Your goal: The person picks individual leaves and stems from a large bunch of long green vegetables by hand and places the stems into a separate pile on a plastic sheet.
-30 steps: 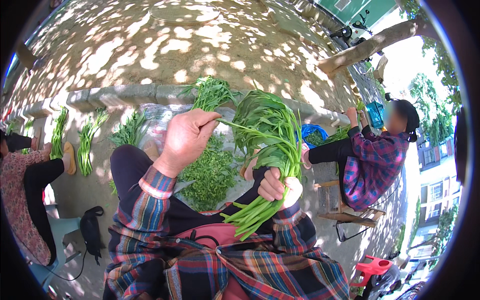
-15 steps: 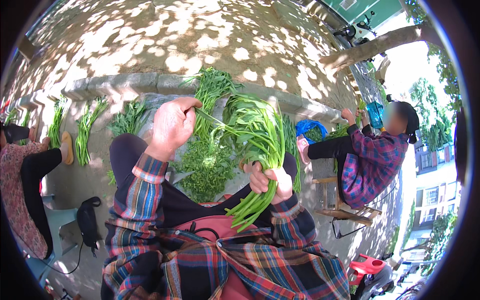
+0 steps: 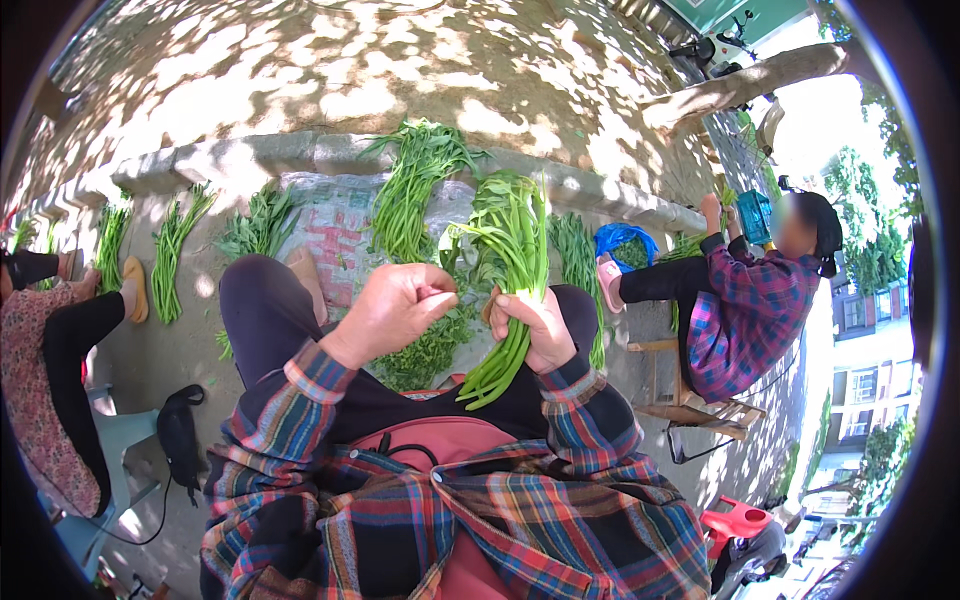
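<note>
My right hand is wrapped round a bunch of leafy green-stemmed vegetables, its leaves pointing away from me and its cut stems toward my lap. Just left of that bunch is my left hand, fingers curled together; whether anything is pinched in them is hidden. Below my hands, between my knees, lies a heap of picked-off green leaves, partly covered by the left hand. Beyond it, a loose pile of long leafy stalks rests on a plastic sheet.
More bundles of greens lie along a stone kerb. On the right a person in a plaid shirt sits near a blue plastic bag. At left another person sits by a pale stool and a black bag.
My left hand has come down and right, toward the bunch, from higher up where it was pulling a leafy sprig. The bunch now stands more upright in my right hand, which has shifted slightly left.
</note>
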The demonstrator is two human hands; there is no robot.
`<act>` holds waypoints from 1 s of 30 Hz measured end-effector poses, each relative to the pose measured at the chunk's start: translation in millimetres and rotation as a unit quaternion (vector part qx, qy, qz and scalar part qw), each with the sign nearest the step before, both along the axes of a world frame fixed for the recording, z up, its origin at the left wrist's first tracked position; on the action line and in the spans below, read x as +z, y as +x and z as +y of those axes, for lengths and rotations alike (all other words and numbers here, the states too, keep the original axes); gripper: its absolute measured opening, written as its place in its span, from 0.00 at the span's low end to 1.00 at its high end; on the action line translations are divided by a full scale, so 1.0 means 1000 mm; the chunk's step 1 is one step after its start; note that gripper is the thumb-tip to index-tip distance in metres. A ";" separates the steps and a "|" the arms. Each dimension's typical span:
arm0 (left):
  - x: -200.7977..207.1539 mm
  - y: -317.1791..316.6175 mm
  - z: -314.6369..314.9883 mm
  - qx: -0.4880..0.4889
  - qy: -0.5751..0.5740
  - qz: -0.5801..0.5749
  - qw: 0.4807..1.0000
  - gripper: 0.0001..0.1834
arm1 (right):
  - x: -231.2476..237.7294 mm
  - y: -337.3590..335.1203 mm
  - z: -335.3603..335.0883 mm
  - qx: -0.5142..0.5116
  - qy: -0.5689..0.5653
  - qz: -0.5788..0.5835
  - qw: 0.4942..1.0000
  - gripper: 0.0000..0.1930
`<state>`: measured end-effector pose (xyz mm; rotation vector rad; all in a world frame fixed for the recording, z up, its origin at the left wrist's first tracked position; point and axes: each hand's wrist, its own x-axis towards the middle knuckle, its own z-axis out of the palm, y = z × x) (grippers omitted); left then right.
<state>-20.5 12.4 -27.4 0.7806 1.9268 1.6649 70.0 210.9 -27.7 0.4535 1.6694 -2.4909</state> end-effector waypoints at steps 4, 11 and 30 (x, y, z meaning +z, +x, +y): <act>0.007 0.013 0.016 0.066 0.067 0.007 0.996 0.08 | 0.002 -0.005 -0.007 0.012 0.035 0.031 0.999 0.08; 0.007 0.015 0.032 0.133 0.115 -0.028 0.984 0.09 | 0.011 -0.011 -0.020 0.023 0.096 -0.003 0.995 0.09; 0.017 -0.070 -0.007 0.109 0.120 -0.070 0.984 0.11 | 0.000 -0.001 -0.022 0.119 0.431 -0.015 0.895 0.20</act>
